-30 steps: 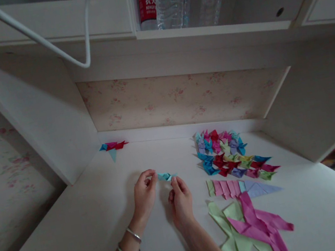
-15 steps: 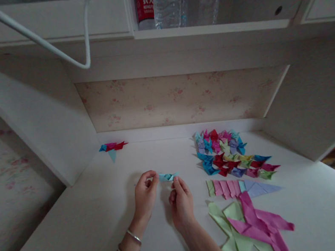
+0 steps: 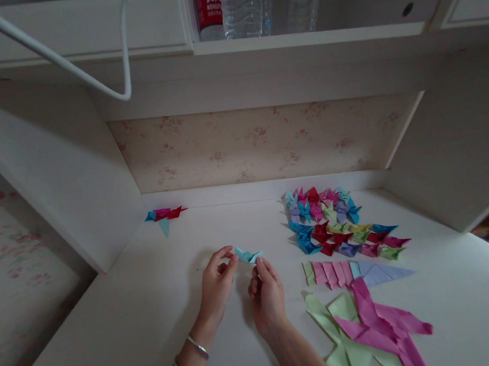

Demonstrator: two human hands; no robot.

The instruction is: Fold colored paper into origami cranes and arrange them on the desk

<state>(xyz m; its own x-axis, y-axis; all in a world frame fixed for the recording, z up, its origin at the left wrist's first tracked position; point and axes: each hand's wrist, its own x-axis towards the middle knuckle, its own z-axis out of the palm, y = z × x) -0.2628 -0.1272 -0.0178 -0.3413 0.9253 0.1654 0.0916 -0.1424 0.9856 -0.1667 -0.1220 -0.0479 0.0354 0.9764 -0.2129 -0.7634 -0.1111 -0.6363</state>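
A white surface (image 3: 75,351) takes up the lower view, walled by a pale left side panel (image 3: 58,172) and a right side panel (image 3: 468,137). Above the surface runs a cabinet (image 3: 309,40); behind the surface, a floral panel (image 3: 238,146). A bent white tube (image 3: 52,56) hangs over the surface's left part, crossing in front of the cabinet. Plastic bottles (image 3: 243,3) stand in the open compartment above the surface. On the surface's near right, a pink folded pinwheel (image 3: 390,327) overlaps a green folded pinwheel (image 3: 345,351). Multicoloured folded pieces (image 3: 346,234) crowd the surface's far right, with a pink row (image 3: 333,273) just nearer. Over the surface's middle, the left hand (image 3: 220,279) and right hand (image 3: 267,296) each have a narrow grip, pinching opposite ends of one thing. A small bright cluster (image 3: 165,213) sits at the surface's far left. Smallest, the light-blue folded piece (image 3: 248,255) is between both grips, above the surface's middle.
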